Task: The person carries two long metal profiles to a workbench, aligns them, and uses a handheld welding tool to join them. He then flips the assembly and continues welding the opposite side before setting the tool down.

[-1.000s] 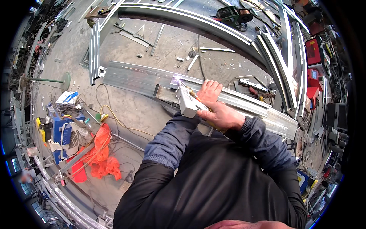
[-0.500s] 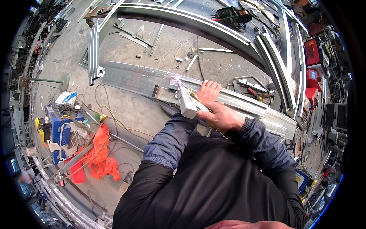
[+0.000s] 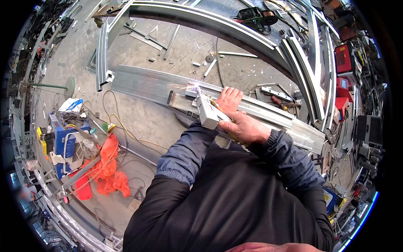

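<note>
My right hand [image 3: 248,127] is closed round the handle of a torch with a light grey, box-shaped body [image 3: 207,112]. A bright violet-white arc [image 3: 195,86] glows at the torch tip, throwing orange sparks to the left. The tip meets the end of a long silvery metal profile [image 3: 256,108]. My left hand [image 3: 229,100] lies on this profile just right of the tip, fingers stretched away from me; its wrist is partly hidden behind the torch. Beneath and beyond the profile runs a wide flat metal sheet [image 3: 142,82].
A large metal frame [image 3: 205,21] arches across the far side. Offcuts and a cable lie on the concrete floor [image 3: 184,54]. At left stand a blue machine [image 3: 65,143] and crumpled orange cloth [image 3: 110,159], with hoses around. Red machines [image 3: 343,86] line the right.
The arc at the torch tip has grown brighter, and sparks now spray left over the sheet. My hands keep nearly the same place.
</note>
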A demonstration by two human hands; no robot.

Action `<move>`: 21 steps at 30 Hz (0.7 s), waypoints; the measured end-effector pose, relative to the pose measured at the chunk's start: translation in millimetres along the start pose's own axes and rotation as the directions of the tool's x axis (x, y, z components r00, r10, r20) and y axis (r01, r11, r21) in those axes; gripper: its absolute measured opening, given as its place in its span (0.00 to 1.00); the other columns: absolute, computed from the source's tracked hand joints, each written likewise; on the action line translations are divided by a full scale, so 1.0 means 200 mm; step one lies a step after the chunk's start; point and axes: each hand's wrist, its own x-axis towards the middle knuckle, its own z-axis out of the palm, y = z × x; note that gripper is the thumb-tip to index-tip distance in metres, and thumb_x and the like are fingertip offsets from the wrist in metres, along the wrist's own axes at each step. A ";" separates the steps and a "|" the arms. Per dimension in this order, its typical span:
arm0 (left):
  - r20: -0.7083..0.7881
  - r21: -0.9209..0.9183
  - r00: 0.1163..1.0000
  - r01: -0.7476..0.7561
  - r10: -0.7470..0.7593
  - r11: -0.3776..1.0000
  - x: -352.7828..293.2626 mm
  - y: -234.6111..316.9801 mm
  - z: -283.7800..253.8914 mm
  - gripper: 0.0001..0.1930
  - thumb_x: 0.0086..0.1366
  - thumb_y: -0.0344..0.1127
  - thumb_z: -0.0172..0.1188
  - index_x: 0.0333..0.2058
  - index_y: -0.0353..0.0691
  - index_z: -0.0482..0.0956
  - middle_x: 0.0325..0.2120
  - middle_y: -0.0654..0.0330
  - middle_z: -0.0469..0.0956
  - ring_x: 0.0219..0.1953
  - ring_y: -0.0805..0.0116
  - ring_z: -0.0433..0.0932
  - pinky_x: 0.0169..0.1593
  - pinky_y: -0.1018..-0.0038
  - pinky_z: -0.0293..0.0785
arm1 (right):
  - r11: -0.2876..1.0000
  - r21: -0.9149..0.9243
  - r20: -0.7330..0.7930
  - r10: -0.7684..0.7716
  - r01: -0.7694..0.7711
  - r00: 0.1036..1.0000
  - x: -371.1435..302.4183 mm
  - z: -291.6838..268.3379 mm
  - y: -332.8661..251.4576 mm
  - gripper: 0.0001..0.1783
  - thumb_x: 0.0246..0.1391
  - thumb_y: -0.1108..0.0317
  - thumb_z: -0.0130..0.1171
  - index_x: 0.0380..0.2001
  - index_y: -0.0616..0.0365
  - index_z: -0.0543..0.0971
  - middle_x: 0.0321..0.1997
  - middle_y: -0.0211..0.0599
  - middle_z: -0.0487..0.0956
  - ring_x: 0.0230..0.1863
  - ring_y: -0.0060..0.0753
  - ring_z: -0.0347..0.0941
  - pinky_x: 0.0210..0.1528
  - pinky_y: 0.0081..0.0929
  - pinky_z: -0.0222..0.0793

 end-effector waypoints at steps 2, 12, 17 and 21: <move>-0.004 -0.009 1.000 -0.005 0.005 1.000 0.00 0.00 0.00 0.47 0.52 0.65 0.74 0.59 0.29 0.77 0.49 0.51 0.76 0.56 0.51 0.74 0.68 0.52 0.65 | 0.999 0.033 0.019 0.019 -0.020 1.000 -0.01 -0.01 -0.02 0.37 0.75 0.35 0.55 0.74 0.46 0.75 0.52 0.56 0.86 0.59 0.56 0.83 0.62 0.46 0.77; 0.069 -0.026 0.997 0.034 -0.032 0.999 -0.02 0.00 0.00 0.49 0.55 0.65 0.74 0.62 0.27 0.76 0.55 0.47 0.76 0.62 0.47 0.72 0.71 0.48 0.63 | 0.997 0.071 0.012 -0.002 0.001 1.000 -0.02 -0.01 -0.03 0.33 0.76 0.38 0.56 0.69 0.50 0.79 0.50 0.48 0.88 0.55 0.49 0.85 0.60 0.42 0.77; 0.171 -0.058 0.983 0.075 -0.064 0.995 0.00 0.01 -0.04 0.51 0.56 0.66 0.73 0.64 0.25 0.75 0.58 0.45 0.76 0.65 0.46 0.71 0.74 0.48 0.61 | 0.999 0.049 0.026 0.001 -0.002 1.000 -0.02 -0.01 -0.01 0.32 0.76 0.38 0.55 0.67 0.51 0.80 0.49 0.48 0.88 0.55 0.49 0.85 0.60 0.42 0.77; 0.178 -0.046 0.982 0.078 -0.069 0.996 0.00 0.01 -0.04 0.51 0.56 0.66 0.73 0.64 0.26 0.75 0.58 0.46 0.76 0.65 0.46 0.71 0.74 0.48 0.61 | 1.000 0.017 0.002 0.004 -0.004 1.000 -0.04 -0.01 -0.03 0.32 0.76 0.38 0.55 0.67 0.51 0.80 0.49 0.50 0.88 0.56 0.51 0.85 0.61 0.42 0.77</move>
